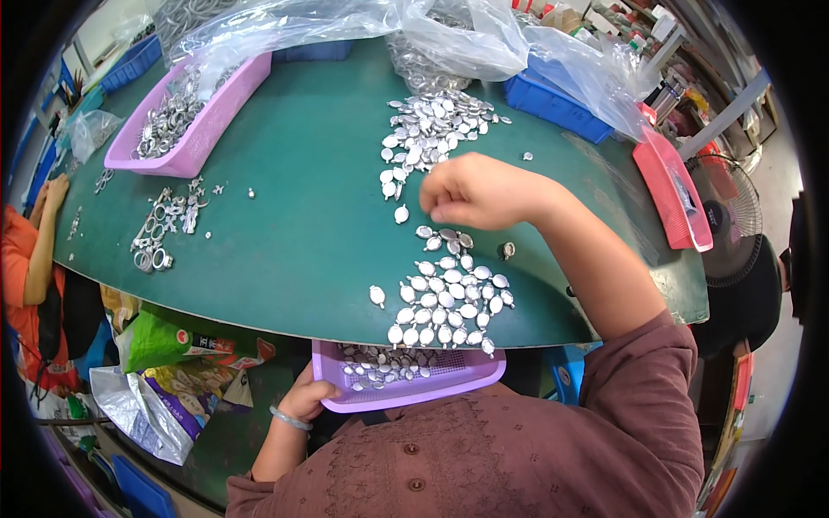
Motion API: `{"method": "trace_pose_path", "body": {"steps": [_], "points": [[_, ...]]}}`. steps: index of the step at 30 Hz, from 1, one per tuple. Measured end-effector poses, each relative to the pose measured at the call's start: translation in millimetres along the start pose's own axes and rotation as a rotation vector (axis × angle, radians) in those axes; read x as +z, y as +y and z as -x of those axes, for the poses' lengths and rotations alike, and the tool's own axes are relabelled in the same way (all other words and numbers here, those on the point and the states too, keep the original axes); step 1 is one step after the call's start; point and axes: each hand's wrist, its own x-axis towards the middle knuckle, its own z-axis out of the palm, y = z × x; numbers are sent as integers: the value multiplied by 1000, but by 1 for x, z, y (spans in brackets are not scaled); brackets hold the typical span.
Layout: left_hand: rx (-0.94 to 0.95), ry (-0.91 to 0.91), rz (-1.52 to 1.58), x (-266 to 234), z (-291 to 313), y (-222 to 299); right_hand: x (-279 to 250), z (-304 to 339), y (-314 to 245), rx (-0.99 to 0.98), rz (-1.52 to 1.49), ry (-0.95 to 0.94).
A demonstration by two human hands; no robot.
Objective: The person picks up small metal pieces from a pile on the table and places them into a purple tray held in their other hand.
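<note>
My left hand (304,399) grips the left end of a purple plastic basket (432,398) held at the table's near edge. Inside the basket lie many small silvery oval metal pieces (380,367). Over the tabletop, my right hand (471,192) has its fingers curled downward and closed; whatever they may hold is hidden. Just beyond that hand spreads a heap of the same oval pieces (436,125). A single oval piece (401,214) lies left of its fingertips. Nearer to me, a looser group of oval pieces (449,298) reaches the table edge above the basket.
A pink basket (207,147) of metal rings stands far left, with loose metal parts (160,224) before it. Clear plastic bags (466,43) and a blue bin (553,99) line the back. At right are a red tray (665,190) and a fan (730,220). Another person's arm (43,237) rests far left.
</note>
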Motion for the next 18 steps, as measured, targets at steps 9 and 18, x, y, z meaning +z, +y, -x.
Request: {"method": "trace_pose_path", "body": {"steps": [9, 18], "points": [[5, 39, -47, -1, 1, -2, 12, -31, 7, -5, 273, 289], [26, -9, -10, 3, 0, 2, -5, -26, -3, 21, 212, 145]]}}
